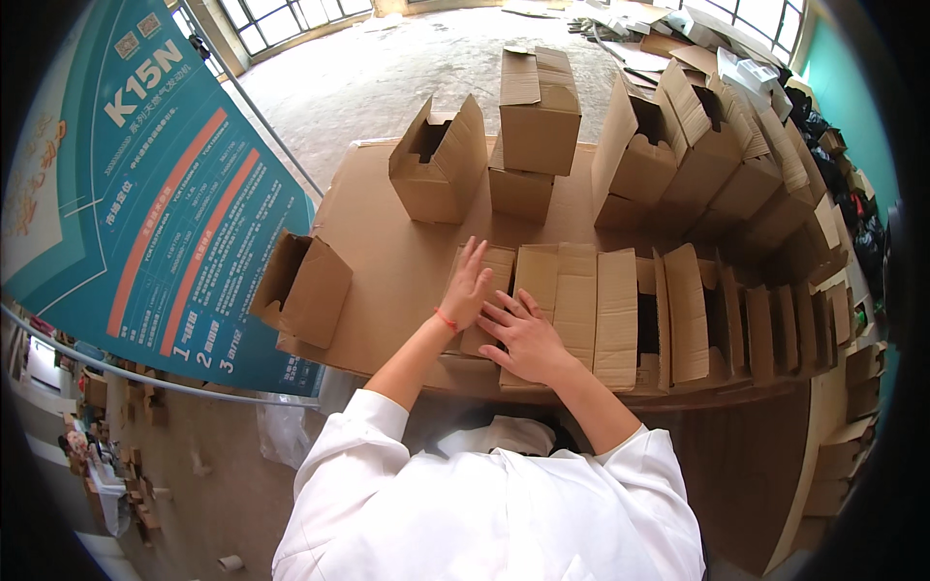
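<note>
Both my hands lie on closed cardboard boxes near the front edge of the cardboard-topped table. My left hand [467, 288], a red string at its wrist, has its fingers stretched out along the left side of a small brown carton [497, 263]. My right hand [526, 339] rests palm down with fingers spread, touching that carton and the larger brown box [557, 276] just to its right. Neither hand grips anything. Part of the carton is hidden under the hands.
Open box [325, 286] stands at the table's left edge, another open box [436, 179] farther back. Two boxes are stacked, the upper one [541, 126] tall. Rows of open boxes [635, 160] fill the right. A teal printed banner [194, 223] on a metal frame borders the left.
</note>
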The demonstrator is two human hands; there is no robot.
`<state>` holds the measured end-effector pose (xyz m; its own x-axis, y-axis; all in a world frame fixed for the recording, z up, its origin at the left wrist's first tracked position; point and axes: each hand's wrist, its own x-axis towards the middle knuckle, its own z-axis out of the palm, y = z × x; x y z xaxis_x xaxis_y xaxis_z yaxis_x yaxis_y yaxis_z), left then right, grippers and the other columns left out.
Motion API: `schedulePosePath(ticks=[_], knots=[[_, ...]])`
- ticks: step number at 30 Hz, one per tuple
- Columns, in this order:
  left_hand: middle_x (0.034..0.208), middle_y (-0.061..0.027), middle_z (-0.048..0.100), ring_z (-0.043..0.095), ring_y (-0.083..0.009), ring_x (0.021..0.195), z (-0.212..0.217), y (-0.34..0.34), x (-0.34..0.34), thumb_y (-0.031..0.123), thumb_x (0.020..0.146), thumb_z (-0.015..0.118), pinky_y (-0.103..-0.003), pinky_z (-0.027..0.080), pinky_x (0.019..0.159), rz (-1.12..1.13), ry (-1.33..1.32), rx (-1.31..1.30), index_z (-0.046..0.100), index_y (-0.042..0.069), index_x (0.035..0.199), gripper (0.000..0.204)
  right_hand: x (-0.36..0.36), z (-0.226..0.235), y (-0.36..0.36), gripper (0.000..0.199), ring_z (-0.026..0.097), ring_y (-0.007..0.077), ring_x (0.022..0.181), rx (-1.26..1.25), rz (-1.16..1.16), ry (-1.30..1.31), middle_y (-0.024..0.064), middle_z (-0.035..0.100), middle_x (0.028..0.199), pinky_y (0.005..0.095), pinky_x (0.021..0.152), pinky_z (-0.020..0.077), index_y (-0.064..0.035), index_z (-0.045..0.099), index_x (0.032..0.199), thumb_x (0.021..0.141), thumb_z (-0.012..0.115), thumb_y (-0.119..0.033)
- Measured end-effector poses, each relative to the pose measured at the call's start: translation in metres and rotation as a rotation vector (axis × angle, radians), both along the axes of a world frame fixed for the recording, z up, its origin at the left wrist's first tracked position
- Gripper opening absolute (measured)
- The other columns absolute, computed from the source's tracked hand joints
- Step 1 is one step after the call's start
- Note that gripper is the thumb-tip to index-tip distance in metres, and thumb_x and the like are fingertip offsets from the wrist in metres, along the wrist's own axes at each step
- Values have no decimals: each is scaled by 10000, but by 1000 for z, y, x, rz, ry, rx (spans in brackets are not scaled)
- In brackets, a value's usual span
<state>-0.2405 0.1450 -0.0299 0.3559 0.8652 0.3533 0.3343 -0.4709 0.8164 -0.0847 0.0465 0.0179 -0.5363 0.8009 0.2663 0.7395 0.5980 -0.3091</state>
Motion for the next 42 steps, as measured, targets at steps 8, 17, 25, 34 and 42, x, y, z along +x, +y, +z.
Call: schedulePosePath(ticks=[8,17,25,34,42], knots=[[1474,-185,362,348,-334,1358,-4,-11,1,91,921,490,-370,297,1113,-5,281,-79,414,5,1386,479,-3,2,6,377,341,234,1344,-154,6,-75,49,553,1272,472,1178,97,-128,669,1125,906,508,-391],[1408,-197,449,437,-261,1299,-39,-44,-60,177,948,547,-342,358,1062,297,-154,-497,327,-7,1435,565,-2,-2,5,400,359,250,1341,-117,-2,1,63,527,1335,469,1168,115,-125,643,1185,906,514,-381],[1390,-176,468,445,-259,1288,-7,-68,-37,197,932,582,-391,309,1087,377,110,-268,371,30,1426,563,19,39,-29,485,329,310,1365,66,-187,178,162,433,1410,484,1156,165,-76,568,1267,858,633,-328],[1508,-163,295,235,-392,1400,90,-172,102,439,714,771,-499,201,1140,-95,451,215,401,163,1441,861,149,48,-119,696,290,399,1374,121,-645,306,197,332,1484,557,1121,185,-105,379,1445,851,653,-341],[1481,-151,359,236,-442,1385,59,-179,134,533,731,713,-544,231,1116,92,685,286,447,153,1411,823,158,14,-131,592,372,369,1326,-14,-485,198,152,484,1383,569,1108,203,-133,466,1391,864,618,-356]])
